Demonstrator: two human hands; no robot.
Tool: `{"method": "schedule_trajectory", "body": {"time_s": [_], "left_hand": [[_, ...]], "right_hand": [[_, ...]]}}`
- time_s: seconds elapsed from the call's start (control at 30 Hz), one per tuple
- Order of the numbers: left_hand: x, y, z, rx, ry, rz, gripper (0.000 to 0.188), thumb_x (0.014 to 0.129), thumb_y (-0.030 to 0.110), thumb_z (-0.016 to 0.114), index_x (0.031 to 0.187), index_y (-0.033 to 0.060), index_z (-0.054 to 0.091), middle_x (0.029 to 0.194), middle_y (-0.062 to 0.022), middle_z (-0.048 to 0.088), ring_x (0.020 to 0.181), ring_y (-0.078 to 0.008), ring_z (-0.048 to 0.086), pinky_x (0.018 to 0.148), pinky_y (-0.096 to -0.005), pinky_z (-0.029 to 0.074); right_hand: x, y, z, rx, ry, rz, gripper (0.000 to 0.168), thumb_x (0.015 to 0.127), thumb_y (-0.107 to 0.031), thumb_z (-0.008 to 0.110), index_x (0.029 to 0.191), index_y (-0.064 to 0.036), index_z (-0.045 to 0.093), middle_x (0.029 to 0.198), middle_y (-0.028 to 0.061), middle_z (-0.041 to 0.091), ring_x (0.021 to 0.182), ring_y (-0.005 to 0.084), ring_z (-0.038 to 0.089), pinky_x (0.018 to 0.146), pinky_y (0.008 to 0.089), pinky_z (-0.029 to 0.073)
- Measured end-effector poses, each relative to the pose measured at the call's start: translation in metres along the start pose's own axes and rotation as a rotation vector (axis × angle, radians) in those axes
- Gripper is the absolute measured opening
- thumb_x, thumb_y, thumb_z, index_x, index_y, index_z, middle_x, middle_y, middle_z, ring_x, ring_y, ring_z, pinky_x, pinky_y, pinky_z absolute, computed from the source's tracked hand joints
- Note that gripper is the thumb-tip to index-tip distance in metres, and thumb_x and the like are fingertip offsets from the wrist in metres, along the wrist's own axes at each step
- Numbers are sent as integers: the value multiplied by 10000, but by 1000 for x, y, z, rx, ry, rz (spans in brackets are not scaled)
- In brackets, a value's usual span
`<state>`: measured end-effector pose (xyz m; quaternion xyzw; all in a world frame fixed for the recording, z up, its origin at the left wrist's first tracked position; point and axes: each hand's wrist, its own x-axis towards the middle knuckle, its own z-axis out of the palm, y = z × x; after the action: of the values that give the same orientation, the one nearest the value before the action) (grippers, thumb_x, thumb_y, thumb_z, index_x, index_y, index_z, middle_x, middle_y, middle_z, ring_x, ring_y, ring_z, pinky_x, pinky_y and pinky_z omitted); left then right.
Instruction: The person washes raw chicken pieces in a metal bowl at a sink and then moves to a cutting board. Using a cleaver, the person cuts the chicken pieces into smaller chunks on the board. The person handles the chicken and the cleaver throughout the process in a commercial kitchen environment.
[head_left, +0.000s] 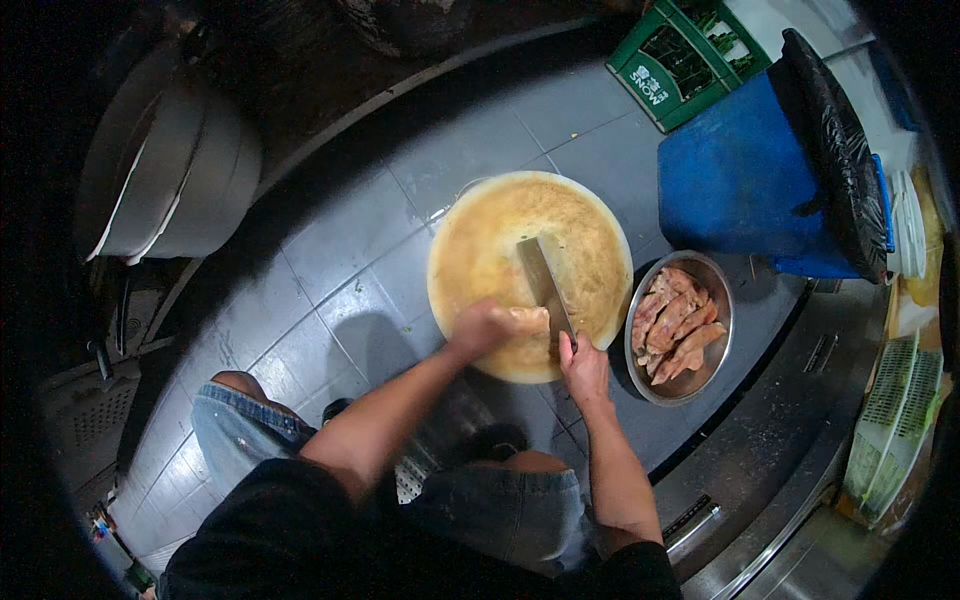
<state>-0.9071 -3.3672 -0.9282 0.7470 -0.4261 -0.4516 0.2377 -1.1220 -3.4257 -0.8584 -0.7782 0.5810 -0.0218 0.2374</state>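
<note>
A round, yellowish chopping block (487, 240) with a pale rim stands on the floor before me. My right hand (586, 371) grips the handle of a cleaver (541, 277), whose blade lies over the block. Blurred by motion, my left hand (480, 328) holds a pale pink piece of raw meat (531, 321) at the block's near side. The meat's end meets the blade's left side; whether it is cut there I cannot tell. Right of the block, an oval-looking steel bowl (706, 376) contains several pieces of raw meat (675, 319).
A blue bin (727, 172) lined with a black plastic bag (836, 157) stands beyond the bowl. Behind it is a green bottle crate (675, 75). Stainless steel cabinets (780, 390) run along the right. A large metal pot (202, 172) is at upper left, above grey floor tiles (352, 232).
</note>
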Motion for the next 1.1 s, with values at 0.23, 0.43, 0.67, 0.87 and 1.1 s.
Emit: {"method": "schedule_trajectory", "body": {"time_s": [0.23, 0.43, 0.67, 0.87, 1.1], "left_hand": [[28, -13, 3, -148, 205, 43, 409, 903, 320, 714, 1250, 118, 637, 992, -200, 734, 922, -343, 717, 843, -455, 562], [24, 30, -23, 35, 69, 140, 464, 897, 113, 608, 1357, 64, 579, 1099, -210, 659, 1107, -402, 604, 1003, -461, 490], [6, 2, -22, -19, 110, 277, 349, 976, 232, 576, 1262, 33, 602, 1178, -222, 607, 1130, -392, 593, 988, -479, 483], [-5, 7, -1, -21, 181, 373, 321, 887, 69, 650, 1202, 26, 605, 1147, -193, 591, 1068, -369, 606, 908, -449, 520], [29, -95, 54, -797, 323, 249, 266, 920, 119, 674, 1163, 31, 607, 1059, -121, 608, 966, -260, 611, 860, -382, 541]], "right_hand": [[5, -25, 10, 44, 62, 116, 432, 1007, -368, 531, 866, 20, 658, 805, 316, 668, 822, 494, 674, 740, 574, 533], [21, -38, -59, 49, 271, -54, 296, 986, -272, 624, 904, 11, 654, 761, 293, 664, 747, 460, 682, 654, 511, 533], [54, -105, -103, 518, 657, -349, 207, 1005, -160, 597, 934, 34, 617, 802, 276, 638, 695, 426, 619, 633, 445, 497], [13, 16, 5, -60, -70, -60, 299, 988, -282, 605, 914, 7, 577, 784, 306, 663, 744, 509, 655, 664, 583, 524], [29, 3, 5, 68, 87, -8, 388, 1001, -328, 596, 887, 42, 615, 783, 289, 668, 755, 474, 669, 675, 504, 530]]}}
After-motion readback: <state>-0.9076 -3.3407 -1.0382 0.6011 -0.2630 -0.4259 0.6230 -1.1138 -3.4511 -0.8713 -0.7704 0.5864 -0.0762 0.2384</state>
